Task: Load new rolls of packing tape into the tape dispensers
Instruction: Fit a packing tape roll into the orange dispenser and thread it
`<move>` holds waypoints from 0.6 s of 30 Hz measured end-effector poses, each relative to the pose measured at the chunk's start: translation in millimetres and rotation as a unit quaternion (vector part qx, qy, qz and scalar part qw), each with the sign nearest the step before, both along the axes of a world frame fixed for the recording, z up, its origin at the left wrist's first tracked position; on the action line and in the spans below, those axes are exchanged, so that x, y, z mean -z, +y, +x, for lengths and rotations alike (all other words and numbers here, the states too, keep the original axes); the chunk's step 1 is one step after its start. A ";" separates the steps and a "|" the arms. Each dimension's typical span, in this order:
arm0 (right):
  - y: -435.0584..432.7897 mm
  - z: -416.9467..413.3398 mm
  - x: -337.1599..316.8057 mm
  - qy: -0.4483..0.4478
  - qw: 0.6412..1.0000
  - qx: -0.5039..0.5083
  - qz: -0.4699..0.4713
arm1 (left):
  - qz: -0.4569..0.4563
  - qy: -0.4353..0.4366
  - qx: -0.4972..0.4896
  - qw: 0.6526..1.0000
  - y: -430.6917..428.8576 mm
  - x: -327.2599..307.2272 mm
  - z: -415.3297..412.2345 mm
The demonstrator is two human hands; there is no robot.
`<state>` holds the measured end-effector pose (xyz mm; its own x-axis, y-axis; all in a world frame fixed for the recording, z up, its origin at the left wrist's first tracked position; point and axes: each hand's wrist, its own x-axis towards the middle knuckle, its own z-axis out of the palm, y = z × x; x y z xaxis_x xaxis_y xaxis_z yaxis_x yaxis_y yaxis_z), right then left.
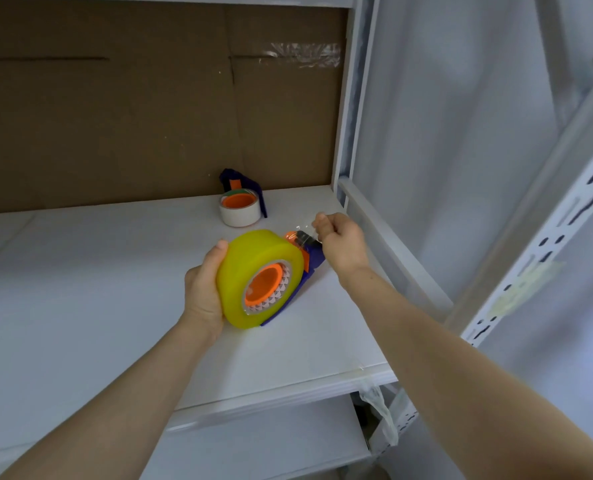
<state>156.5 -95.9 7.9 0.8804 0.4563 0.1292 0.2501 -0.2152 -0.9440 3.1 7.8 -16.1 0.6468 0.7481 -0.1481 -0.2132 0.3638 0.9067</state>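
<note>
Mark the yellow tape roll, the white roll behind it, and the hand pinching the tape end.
yellow tape roll (253, 252), head view, outer yellow band.
white roll (238, 217), head view, white side wall.
right hand (342, 242), head view, back of the hand, pinching tape end (308, 232).

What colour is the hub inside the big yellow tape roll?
Orange: the hub sits inside the yellow tape roll, clearest in the head view.

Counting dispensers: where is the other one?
Head view, centre: the other dispenser sits at the back of the shelf by the cardboard, behind the yellow roll.
</note>
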 end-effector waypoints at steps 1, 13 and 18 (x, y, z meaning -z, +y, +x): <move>1.8 1.1 -3.4 0.019 1.000 -0.007 -0.004 | 0.008 0.007 -0.012 1.000 -1.6 0.2 0.0; 5.1 0.4 -13.2 0.029 0.993 -0.050 -0.103 | 0.128 0.170 0.159 0.964 21.2 -41.2 -7.0; 11.9 0.0 -7.6 0.116 0.991 -0.021 -0.056 | 0.109 0.219 0.171 0.954 13.8 -46.0 -0.9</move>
<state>156.6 -84.0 15.5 0.8602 0.4937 -0.1276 0.0401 -0.3149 -0.9483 2.3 21.7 30.0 0.7707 0.5485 -0.3244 0.3003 0.1363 0.9440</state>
